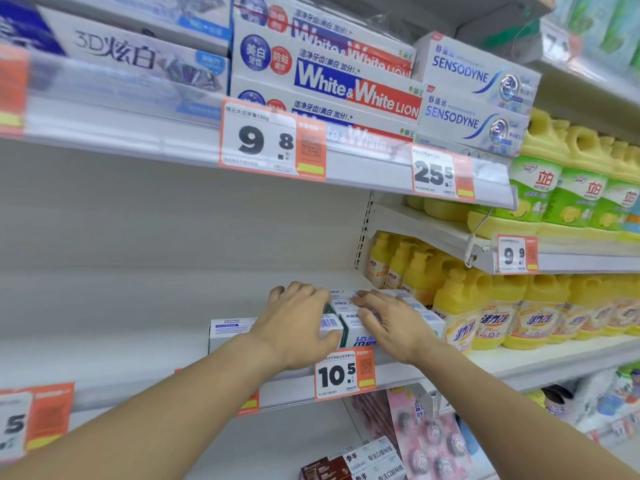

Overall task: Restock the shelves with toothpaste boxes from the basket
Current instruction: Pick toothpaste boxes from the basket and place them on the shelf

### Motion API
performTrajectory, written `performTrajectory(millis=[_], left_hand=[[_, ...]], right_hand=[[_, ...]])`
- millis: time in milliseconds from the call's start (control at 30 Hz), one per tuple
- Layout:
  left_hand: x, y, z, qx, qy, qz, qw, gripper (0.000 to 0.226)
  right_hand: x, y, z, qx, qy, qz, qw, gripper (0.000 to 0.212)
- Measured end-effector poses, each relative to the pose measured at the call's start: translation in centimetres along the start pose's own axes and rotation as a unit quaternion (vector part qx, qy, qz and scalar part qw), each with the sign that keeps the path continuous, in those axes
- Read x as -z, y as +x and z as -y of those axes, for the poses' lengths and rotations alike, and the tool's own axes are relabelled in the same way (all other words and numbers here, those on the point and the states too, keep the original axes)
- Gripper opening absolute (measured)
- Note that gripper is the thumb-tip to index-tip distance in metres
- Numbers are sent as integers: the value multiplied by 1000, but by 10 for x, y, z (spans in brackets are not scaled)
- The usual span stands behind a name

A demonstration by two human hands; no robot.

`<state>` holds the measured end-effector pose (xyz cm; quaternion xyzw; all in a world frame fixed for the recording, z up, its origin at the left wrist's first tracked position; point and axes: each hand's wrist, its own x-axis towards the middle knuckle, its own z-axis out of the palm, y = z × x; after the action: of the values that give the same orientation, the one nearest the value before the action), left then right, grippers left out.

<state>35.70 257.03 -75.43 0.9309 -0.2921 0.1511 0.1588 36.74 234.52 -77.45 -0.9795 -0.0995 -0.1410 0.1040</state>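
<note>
Through the head camera, both of the person's arms reach forward to the middle shelf, a white shelf that is bare along its left stretch. A cluster of white toothpaste boxes with green and blue print sits near the shelf's front edge, just above the orange price tag reading 10.5. The left hand lies on top of the left part of the cluster, its fingers curved down over the boxes, the thumb along the front face of one box; it seems to press or hold the box, though I cannot tell whether it truly grips it. The right hand lies flat on the right part of the cluster, its fingers spread and fairly straight, resting on the box tops. One more white box stands just left of the left wrist, touching the cluster or very close to it. On the upper shelf, rows of White & White Lion boxes are stacked beside Sensodyne boxes, with 3D-white boxes to the left. To the right of the toothpaste boxes stand yellow detergent bottles. Below, pink packets hang under the shelf edge.
</note>
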Motion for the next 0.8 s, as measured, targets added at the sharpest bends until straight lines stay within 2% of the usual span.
performTrajectory(millis=[100, 167, 233, 267, 300, 333, 400, 467, 567, 667, 733, 800], left_hand=[[6, -30, -3, -41, -49, -73, 995, 42], [9, -60, -4, -70, -95, -131, 984, 29], [7, -98, -2, -75, -141, -146, 976, 18], [2, -120, 1, -66, -164, -128, 976, 14], [-5, -142, 6, -51, -184, -91, 977, 10], [-14, -165, 12, -32, -199, -39, 979, 8], [-38, -211, 27, 4, -208, 68, 976, 5], [-66, -258, 46, 41, -192, 169, 966, 8], [-109, -329, 74, 84, -116, 332, 932, 38], [-139, -392, 95, 120, -82, 423, 895, 66], [-149, -421, 103, 153, -96, 436, 882, 84], [-154, -439, 110, 181, -123, 423, 879, 96]], right_hand=[[6, -2, 2, 4, -43, 12, 999, 71], [10, -13, 16, 29, -70, -51, 996, 62], [8, -38, 43, 74, -3, -161, 984, 39], [2, -55, 61, 88, 52, -186, 977, 28], [-6, -74, 82, 93, 108, -171, 975, 20], [-16, -93, 102, 91, 152, -122, 977, 14], [-48, -130, 138, 82, 216, 25, 973, 6], [-86, -161, 167, 61, 241, 179, 952, 6], [-151, -201, 202, 45, 195, 366, 909, 24], [-198, -238, 227, 33, 184, 450, 873, 32], [-215, -252, 236, 31, 177, 461, 869, 40], [-227, -258, 241, 32, 154, 473, 867, 62]])
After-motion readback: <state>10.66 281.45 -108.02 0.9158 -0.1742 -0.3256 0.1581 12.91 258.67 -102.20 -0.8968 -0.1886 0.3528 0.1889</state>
